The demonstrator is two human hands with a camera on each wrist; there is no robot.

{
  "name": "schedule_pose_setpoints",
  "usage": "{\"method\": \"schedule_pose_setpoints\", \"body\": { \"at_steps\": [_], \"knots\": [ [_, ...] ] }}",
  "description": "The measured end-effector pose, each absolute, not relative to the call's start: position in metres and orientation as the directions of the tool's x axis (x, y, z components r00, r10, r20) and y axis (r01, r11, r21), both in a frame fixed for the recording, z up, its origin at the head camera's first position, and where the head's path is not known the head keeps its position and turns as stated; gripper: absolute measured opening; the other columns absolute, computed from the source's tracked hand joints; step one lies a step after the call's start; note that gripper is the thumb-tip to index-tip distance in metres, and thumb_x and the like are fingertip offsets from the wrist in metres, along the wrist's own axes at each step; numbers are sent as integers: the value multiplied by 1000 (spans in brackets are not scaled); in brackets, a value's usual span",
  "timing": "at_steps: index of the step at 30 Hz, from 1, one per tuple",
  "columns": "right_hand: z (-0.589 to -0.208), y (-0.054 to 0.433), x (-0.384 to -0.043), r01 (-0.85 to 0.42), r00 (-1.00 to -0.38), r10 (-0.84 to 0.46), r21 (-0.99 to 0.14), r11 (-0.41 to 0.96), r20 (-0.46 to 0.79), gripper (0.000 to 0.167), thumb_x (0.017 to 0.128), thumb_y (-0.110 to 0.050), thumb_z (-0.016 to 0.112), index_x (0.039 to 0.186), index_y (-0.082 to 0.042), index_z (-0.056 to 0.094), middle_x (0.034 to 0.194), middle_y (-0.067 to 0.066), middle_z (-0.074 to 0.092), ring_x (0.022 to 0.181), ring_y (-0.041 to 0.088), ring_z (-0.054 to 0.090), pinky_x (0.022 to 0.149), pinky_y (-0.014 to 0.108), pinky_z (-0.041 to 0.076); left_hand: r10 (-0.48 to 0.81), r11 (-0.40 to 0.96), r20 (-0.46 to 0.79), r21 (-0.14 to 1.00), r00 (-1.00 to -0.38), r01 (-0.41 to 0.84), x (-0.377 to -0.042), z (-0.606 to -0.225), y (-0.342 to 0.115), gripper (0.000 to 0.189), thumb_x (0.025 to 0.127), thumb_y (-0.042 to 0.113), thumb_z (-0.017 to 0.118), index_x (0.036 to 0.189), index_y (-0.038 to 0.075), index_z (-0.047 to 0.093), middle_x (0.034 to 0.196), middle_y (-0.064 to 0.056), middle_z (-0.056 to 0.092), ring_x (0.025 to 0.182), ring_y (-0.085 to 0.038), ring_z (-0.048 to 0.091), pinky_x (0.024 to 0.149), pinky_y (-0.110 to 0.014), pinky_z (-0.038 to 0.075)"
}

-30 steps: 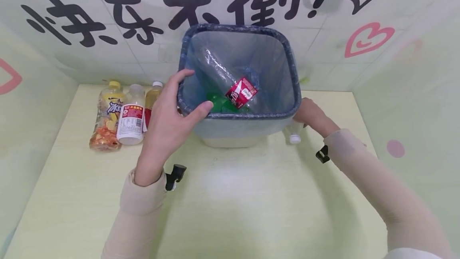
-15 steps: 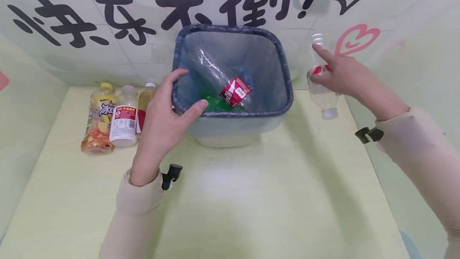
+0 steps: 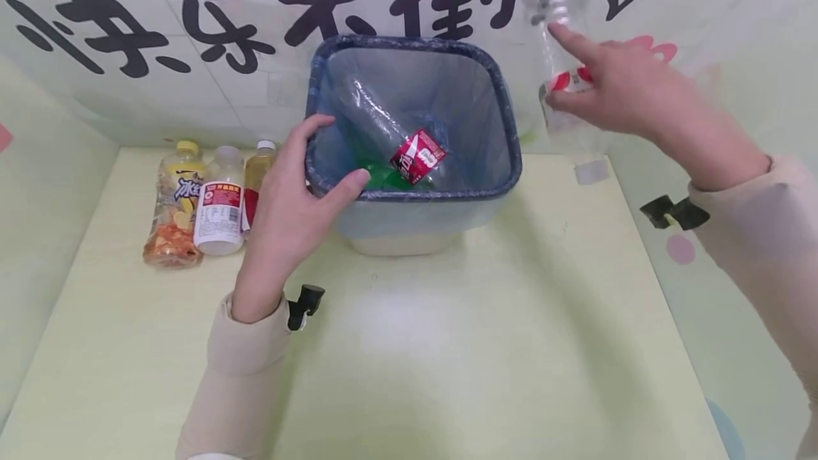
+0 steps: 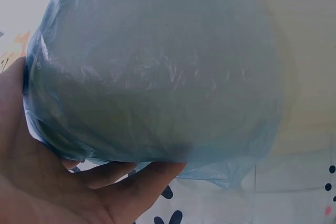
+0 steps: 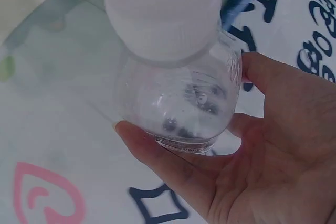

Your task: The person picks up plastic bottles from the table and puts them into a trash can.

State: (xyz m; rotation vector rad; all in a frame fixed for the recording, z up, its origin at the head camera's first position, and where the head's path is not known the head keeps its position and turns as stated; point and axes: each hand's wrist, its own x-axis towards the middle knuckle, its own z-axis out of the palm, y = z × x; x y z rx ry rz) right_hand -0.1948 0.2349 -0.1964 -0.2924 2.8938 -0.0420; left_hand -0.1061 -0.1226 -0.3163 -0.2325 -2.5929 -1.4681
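Note:
My left hand (image 3: 287, 211) grips the left rim of a trash bin (image 3: 422, 213) lined with a bluish plastic bag, thumb hooked over the edge. In the left wrist view the fingers press against the bag liner (image 4: 157, 87). Raised at the right, my right hand (image 3: 639, 94) holds a clear plastic bottle (image 3: 562, 81) with a red-and-white label, its white cap (image 3: 591, 172) pointing down. The right wrist view shows fingers and thumb round this bottle, cap toward the camera. Inside the bin lie a clear bottle with a red label (image 3: 418, 157) and something green (image 3: 380, 176).
Left of the bin stand a yellow-capped drink bottle (image 3: 175, 204), a white bottle with a red label (image 3: 219, 215) and an amber bottle (image 3: 258, 165), partly behind my left hand. The pale table (image 3: 409, 346) meets printed walls at the back and sides.
My right hand has come out from beside the bin, moving right and then up with the clear bottle in it. The left hand has stayed on the rim.

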Motion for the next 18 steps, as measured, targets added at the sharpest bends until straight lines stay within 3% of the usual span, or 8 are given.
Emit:
{"method": "schedule_pose_setpoints", "body": {
  "at_steps": [6,9,14,18],
  "knots": [
    [-167,200,-192,-282,-949,-281,-13,959,-144,84,98,-47,52,158,-37,-5,105,23,46,88,36,47,63,46,47,61,501,206,840,-977,208,-107,-316,-124,72,89,51,68,150,28,39,155,1,37,137,-27,37,107,-62,36],
    [-158,180,-191,-323,-940,-319,12,946,-119,84,98,-43,53,158,-36,-4,105,23,47,89,35,48,67,47,51,64,498,196,844,-979,201,-107,-315,-125,73,88,51,68,150,28,38,156,1,37,137,-27,37,106,-62,37],
    [-155,154,-194,-348,-925,-338,32,937,-174,87,97,-45,54,157,-38,-9,104,21,48,86,34,51,72,48,54,67,499,172,847,-983,183,-107,-314,-125,74,88,53,68,151,29,37,157,0,35,136,-29,38,103,-62,40],
    [-156,142,-196,-340,-922,-322,56,939,-214,96,95,-46,57,158,-30,-15,102,22,51,86,35,54,72,47,55,69,507,162,844,-984,174,-106,-313,-126,74,88,54,68,151,30,37,158,0,34,137,-30,37,103,-62,40]
  ]
}}
